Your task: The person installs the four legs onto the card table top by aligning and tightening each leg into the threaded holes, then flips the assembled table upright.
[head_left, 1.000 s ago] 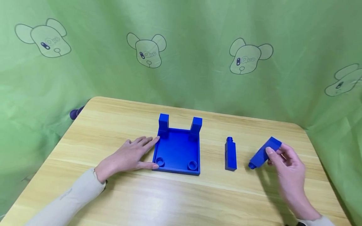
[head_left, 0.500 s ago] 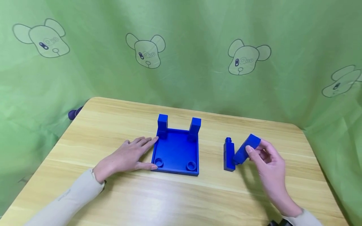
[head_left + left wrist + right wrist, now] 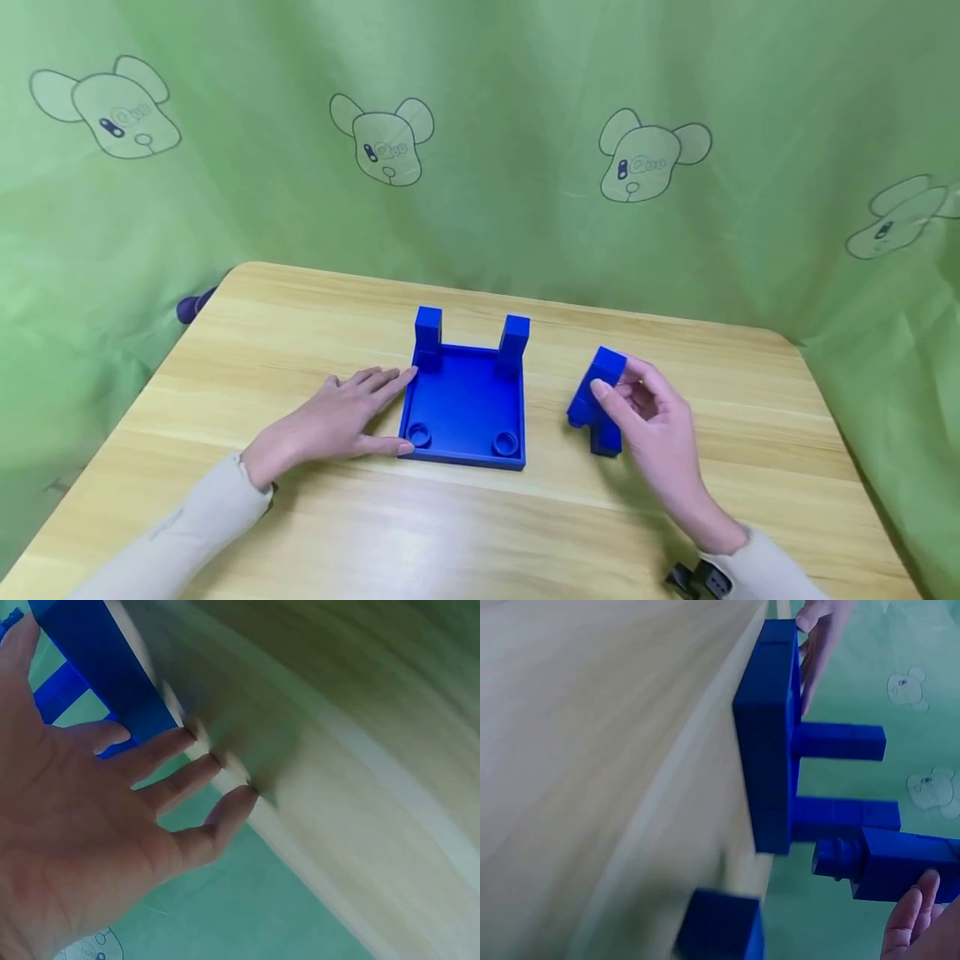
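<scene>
A square blue tray-like base lies on the table with two square legs, one at its far left corner and another at its far right. Round sockets show in its near corners. My left hand rests beside it, fingers spread, index fingertip and thumb touching its left side. My right hand pinches a loose blue leg between thumb and fingers, tilted, its threaded end pointing down toward the base. Below it lies another blue leg, partly hidden by the held one.
The wooden table has rounded far corners. Behind it hangs a green curtain printed with bear heads. A dark purple object pokes out past the table's left edge. A black device sits at the right wrist.
My right hand has carried the held leg leftward, from right of the lying leg to above it, closer to the base. My left hand stays at the base's left side.
</scene>
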Demonstrator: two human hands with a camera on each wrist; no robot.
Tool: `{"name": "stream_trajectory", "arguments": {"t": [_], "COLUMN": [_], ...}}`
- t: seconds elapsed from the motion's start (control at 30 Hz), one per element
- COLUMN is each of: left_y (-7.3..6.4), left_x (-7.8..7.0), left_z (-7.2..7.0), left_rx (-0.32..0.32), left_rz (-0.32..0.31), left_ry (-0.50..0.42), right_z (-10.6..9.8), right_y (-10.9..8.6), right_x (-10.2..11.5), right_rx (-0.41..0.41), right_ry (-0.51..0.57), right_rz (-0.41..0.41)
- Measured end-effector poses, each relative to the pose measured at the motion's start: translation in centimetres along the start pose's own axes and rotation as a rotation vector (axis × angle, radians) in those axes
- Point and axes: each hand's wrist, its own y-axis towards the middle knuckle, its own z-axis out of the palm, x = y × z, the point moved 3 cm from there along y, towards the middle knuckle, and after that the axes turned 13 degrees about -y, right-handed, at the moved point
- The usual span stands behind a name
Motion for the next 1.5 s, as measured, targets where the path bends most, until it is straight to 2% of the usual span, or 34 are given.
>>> {"name": "stream_trajectory", "arguments": {"t": [0.33,0.57,0.73,0.83,1.17,1.5], "left_y": [-0.1,0.1,0.1,0.1,0.0,0.0], "left_x": [0.2,0.2,0.2,0.2,0.4,0.4], "left_z": [-0.2,-0.2,-0.2,-0.3,-0.4,-0.2], "left_rx": [0.029,0.021,0.017,0.021,0.012,0.000], "left_rz": [-0.008,0.004,0.022,0.010,0.014,0.037], "left_ry": [-0.014,0.001,0.009,0.006,-0.007,0.004], "right_z": [3.7,6.1,8.0,9.3,13.0,14.5], "right_y": [0.1,-0.2,-0.6,-0.9,-1.8,-2.1], "right_x": [2.2,3.3,3.7,3.9,4.4,4.9], "right_rx": [0.136,0.274,0.371,0.414,0.460,0.499], "right_ry": [0.012,0.039,0.041,0.055,0.085,0.091], "right_rz": [-0.065,-0.124,-0.092,-0.073,-0.041,-0.070]}}
